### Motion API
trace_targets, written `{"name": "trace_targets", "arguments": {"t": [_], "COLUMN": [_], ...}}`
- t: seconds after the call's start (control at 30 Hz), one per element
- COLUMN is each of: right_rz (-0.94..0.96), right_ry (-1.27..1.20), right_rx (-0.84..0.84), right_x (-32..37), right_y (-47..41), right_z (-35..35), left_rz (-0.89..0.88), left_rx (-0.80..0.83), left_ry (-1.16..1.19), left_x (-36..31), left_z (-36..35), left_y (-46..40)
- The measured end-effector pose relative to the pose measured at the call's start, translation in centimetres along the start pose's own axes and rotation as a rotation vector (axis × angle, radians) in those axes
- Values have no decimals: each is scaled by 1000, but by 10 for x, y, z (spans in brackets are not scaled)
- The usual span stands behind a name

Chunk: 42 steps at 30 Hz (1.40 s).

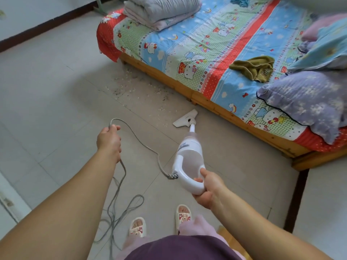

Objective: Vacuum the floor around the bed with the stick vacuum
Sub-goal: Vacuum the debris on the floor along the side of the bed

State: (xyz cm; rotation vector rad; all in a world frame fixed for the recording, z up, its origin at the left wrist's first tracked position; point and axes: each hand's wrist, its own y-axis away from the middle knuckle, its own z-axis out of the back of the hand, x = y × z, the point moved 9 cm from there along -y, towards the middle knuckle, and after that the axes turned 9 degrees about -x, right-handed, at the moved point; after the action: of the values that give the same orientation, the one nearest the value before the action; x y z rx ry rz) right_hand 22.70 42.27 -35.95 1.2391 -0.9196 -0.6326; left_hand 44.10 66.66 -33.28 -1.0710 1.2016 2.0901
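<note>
My right hand (207,188) grips the loop handle of a white stick vacuum (189,154). Its flat floor head (185,119) rests on the tiled floor close to the wooden bed frame (212,104). My left hand (109,139) is held out to the left, shut on the grey power cord (139,139), lifting a loop of it off the floor. Crumbs and dust (131,85) lie scattered on the tiles beyond the head, along the bed's side near its corner. The bed (206,44) has a bright cartoon-print sheet.
Slack cord lies coiled on the floor (120,212) by my slippered feet (159,222). On the bed are a folded quilt (159,10), an olive cloth (253,68) and pillows (308,100). A dark skirting line (47,23) runs along the far wall.
</note>
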Motion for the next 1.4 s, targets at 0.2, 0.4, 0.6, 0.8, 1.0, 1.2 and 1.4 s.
{"name": "trace_targets", "arguments": {"t": [0.2,0.4,0.6,0.8,1.0,1.2,1.4], "right_rz": [28,-7,-27,-77,-160,-231,-215], "right_ry": [70,13,-150,-327,-579,-678,-599], "right_rx": [16,47,55,-7,0,125,207], "right_x": [-69,-120,-134,-127,-126,-90,-49], "right_y": [27,42,51,49,54,47,25], "right_z": [-23,-67,-121,-130,-140,-169,-187], "left_rz": [169,216,262,252,259,269,260], "left_rx": [148,233,269,271,291,265,229], "left_ry": [46,12,61,94,89,107,65], "left_x": [6,21,23,11,6,2,-2], "left_z": [22,51,77,88,81,70,58], "left_y": [-12,-38,-59,-71,-74,-75,-74]}}
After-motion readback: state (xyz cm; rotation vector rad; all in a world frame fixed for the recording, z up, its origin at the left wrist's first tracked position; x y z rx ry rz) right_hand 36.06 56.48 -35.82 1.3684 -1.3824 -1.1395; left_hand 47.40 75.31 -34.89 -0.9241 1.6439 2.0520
